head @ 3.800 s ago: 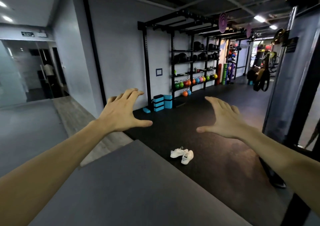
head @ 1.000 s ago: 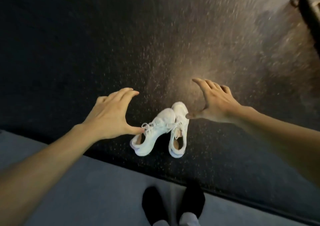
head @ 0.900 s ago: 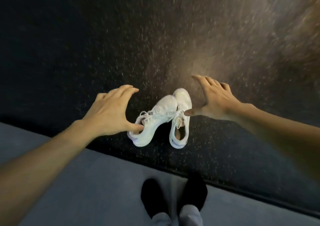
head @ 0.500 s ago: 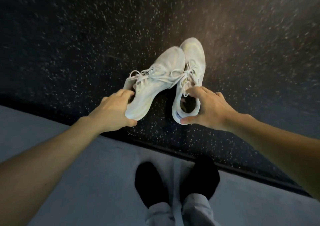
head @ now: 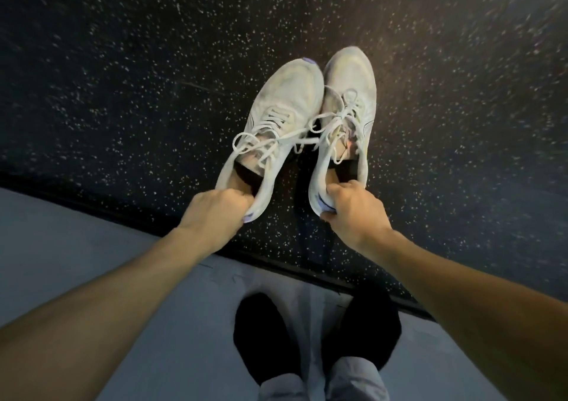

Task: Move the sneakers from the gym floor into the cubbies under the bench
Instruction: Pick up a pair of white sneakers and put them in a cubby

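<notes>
Gripping now, hands (head: 215,213) on sneakers (head: 307,118)

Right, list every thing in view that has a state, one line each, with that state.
Left white lace-up sneaker: held at the heel, laces loose, toe against the other sneaker.
Right white lace-up sneaker: held at the heel, laces loose.
Left hand: fingers curled round the left sneaker's heel.
Right hand: grips the right sneaker's heel.

White sneakers (head: 310,118), black white-speckled floor (head: 123,78), black socks (head: 316,342).
</notes>
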`<state>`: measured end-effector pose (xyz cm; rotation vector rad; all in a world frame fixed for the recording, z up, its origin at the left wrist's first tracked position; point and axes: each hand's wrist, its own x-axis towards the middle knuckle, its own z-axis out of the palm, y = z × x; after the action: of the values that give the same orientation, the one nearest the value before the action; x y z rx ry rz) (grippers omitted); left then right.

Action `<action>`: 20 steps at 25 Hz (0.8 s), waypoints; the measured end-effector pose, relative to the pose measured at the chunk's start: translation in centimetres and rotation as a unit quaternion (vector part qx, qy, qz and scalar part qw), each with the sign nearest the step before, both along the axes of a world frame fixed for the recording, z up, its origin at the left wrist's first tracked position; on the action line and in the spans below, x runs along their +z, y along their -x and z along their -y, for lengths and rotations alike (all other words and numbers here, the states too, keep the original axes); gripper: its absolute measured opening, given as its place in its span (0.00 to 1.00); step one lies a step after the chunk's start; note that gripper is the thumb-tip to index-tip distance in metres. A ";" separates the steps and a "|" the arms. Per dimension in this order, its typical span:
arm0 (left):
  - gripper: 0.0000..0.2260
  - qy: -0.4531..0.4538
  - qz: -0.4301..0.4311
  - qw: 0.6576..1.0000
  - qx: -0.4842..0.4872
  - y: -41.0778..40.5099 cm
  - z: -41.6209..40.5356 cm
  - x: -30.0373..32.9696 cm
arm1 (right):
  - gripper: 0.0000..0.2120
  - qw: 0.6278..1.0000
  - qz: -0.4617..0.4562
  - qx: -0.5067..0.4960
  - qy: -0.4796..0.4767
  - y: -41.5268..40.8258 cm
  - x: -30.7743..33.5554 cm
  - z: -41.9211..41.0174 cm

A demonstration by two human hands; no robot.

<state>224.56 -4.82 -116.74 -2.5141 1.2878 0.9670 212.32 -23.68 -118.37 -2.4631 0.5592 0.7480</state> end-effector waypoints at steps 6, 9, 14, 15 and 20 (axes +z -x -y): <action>0.12 0.093 -0.010 0.991 0.094 -0.1 2.1 4.3 | 0.13 0.997 0.069 -0.020 0.012 0.0 3.7 1.5; 0.13 0.123 0.037 0.986 0.104 -1.8 4.2 8.5 | 0.10 0.993 0.109 -0.011 0.040 -1.6 7.7 3.3; 0.13 0.202 0.101 0.969 0.102 -6.4 8.7 20.9 | 0.13 0.979 0.192 -0.022 0.072 -6.2 19.5 7.7; 0.13 0.209 0.112 0.966 0.102 -7.4 9.6 23.9 | 0.14 0.973 0.213 -0.021 0.083 -7.2 22.4 8.7; 0.13 0.274 0.169 0.942 0.092 -12.7 13.3 40.2 | 0.07 0.927 0.340 -0.021 0.158 -12.0 38.2 13.2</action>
<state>237.24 -18.13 -76.52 -3.0744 1.3682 0.1758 224.33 -36.91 -80.21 -2.7555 0.4775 -0.2587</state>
